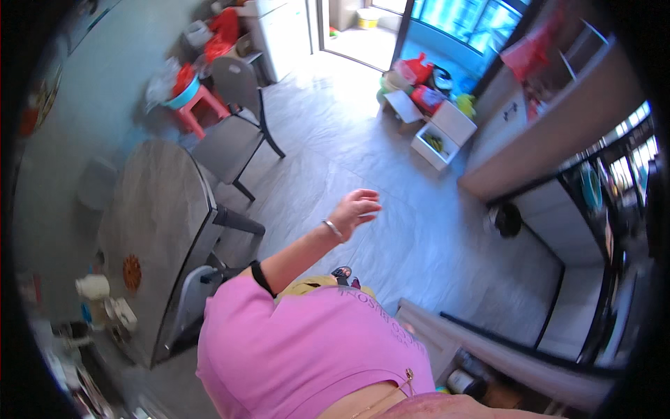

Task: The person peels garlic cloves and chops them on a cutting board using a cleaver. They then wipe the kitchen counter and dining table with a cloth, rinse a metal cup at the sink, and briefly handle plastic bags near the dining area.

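My left hand (357, 212) is raised over the tiled floor (335, 183), with a silver bangle at the wrist. Its fingers are a little bent and apart, and nothing shows in them. Most of my right hand (408, 328) is hidden past the pink T-shirt (324, 345); only a small skin-coloured patch shows beside an opened light cabinet door (429, 335). What that hand touches cannot be told. Dark bottles (466, 382) stand or lie inside the cabinet below it. A sandalled foot (342, 272) shows under the shirt's hem.
At left are a grey table (157, 199) with a brown round trivet (132, 272), a grey chair (230, 141) and a red stool (201, 110) holding a basin. Ahead, an open white foam box (435, 144) sits near bags. A counter (555, 125) runs along the right.
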Motion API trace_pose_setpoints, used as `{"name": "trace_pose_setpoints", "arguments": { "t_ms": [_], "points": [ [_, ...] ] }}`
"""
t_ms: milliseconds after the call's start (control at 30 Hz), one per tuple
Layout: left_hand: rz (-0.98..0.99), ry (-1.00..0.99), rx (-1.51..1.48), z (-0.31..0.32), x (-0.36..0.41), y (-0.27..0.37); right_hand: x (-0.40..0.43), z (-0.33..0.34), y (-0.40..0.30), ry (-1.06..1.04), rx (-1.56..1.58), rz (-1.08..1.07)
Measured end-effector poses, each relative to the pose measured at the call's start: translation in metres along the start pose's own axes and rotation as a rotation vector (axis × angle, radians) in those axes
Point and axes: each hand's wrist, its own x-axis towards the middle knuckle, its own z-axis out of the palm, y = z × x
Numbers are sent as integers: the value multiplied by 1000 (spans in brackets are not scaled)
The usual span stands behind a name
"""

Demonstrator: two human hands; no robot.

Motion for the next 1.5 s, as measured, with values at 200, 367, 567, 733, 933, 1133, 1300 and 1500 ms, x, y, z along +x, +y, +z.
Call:
{"name": "trace_pose_setpoints", "arguments": {
  "t_ms": [200, 367, 567, 733, 933, 1133, 1300, 1500],
  "points": [
    [-84, -35, 114, 57, 88, 10, 123, -77, -40, -258, 9, 211],
    [41, 270, 169, 15, 113, 29, 226, -117, -130, -340, -98, 178],
    [158, 543, 35, -63, 152, 66, 390, -123, -276, -312, -311, 84],
    [208, 586, -20, -124, 211, 132, 516, -101, -429, -203, -309, -288],
    [288, 661, 8, -190, 294, 252, 528, -48, -580, -346, -201, -55],
    [357, 538, 30, -223, 407, 349, 581, -39, -649, -635, -524, 16],
    [388, 542, 34, -258, 508, 424, 707, -44, -700, -603, -490, 158],
    [440, 646, -187, -318, 581, 518, 896, 34, -900, -526, -634, -308]
  ]
}}
